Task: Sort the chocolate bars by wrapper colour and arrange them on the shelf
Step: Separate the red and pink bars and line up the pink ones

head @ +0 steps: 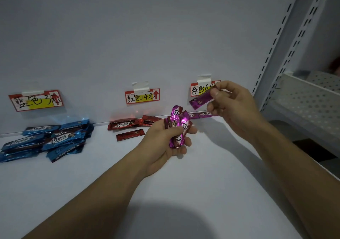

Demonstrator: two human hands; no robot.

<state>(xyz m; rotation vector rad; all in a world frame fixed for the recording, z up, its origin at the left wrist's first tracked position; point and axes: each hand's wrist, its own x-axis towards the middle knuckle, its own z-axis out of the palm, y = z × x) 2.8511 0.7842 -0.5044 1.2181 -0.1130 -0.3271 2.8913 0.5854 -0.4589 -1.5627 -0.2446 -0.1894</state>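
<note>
White shelf [92, 183] had blue bars [46, 139] left and red bars [128, 126] mid. Left hand [165, 143] clutched a bunch of pink bars [177, 123], right hand [233, 106] pinched one pink bar [200, 101] under the pink label [199, 89].

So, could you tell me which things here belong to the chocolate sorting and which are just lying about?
Job: blue bars, red bars, pink bars on the shelf, pink bunch in the left hand, single pink bar in the right hand, price labels.
Lying about: perforated tray at far right.
</note>
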